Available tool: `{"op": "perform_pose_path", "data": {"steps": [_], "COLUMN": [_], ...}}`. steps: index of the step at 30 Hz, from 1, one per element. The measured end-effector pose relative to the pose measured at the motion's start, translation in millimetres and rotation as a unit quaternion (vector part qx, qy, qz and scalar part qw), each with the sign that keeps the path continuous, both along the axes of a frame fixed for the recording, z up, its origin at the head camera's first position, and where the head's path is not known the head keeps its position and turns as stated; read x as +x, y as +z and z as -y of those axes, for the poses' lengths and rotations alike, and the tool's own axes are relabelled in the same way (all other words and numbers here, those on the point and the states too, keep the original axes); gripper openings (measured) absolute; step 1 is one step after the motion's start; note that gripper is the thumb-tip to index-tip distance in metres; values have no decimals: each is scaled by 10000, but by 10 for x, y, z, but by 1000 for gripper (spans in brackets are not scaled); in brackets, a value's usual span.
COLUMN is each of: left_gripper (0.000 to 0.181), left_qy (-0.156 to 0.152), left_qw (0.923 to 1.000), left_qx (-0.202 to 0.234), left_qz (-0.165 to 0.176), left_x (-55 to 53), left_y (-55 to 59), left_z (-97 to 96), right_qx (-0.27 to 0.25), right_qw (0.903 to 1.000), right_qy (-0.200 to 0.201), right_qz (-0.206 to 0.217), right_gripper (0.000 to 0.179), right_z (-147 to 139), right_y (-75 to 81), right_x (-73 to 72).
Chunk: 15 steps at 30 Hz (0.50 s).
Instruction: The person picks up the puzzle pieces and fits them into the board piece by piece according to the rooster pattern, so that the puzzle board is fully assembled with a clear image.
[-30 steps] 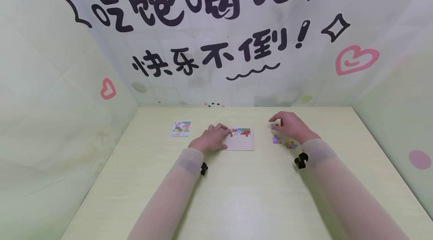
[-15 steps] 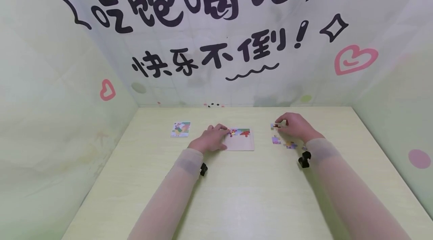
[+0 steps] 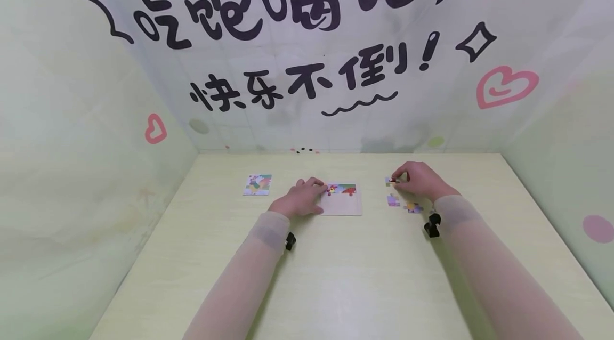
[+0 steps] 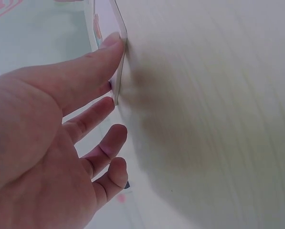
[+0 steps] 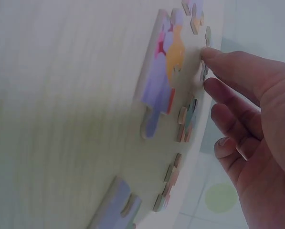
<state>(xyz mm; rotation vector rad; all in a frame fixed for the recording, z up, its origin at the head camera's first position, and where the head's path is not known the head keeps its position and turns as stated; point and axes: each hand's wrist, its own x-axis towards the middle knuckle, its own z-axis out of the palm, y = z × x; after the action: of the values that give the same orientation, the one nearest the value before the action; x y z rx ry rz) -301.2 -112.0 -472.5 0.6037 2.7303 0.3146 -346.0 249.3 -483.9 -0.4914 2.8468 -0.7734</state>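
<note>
Pale table (image 3: 331, 276), lettered wall (image 3: 268, 127) behind: left grip (image 3: 298, 199) holds a puzzle board (image 3: 341, 207), right grip (image 3: 418, 180) pinches a piece (image 5: 204, 71).

Two hands (image 3: 299, 200) in play; one puzzle tray (image 3: 341, 205); one picture card (image 3: 257, 184), tray's nine o'clock; at least five loose jigsaw pieces (image 5: 154, 88), three o'clock; two pink hearts (image 3: 507, 87).
</note>
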Motion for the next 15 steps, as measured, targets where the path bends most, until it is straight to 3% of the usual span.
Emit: {"op": "perform_pose_path", "data": {"steps": [15], "left_gripper": [77], "left_qy": [49], "left_qw": [10000], "left_qx": [-43], "left_qz": [33], "left_x": [-2], "left_y": [24], "left_z": [-7], "right_qx": [122], "right_qw": [9998], "right_qy": [131], "right_qz": [61], "right_gripper": [19], "right_z": [25], "right_y": [-39], "right_x": [-110]}}
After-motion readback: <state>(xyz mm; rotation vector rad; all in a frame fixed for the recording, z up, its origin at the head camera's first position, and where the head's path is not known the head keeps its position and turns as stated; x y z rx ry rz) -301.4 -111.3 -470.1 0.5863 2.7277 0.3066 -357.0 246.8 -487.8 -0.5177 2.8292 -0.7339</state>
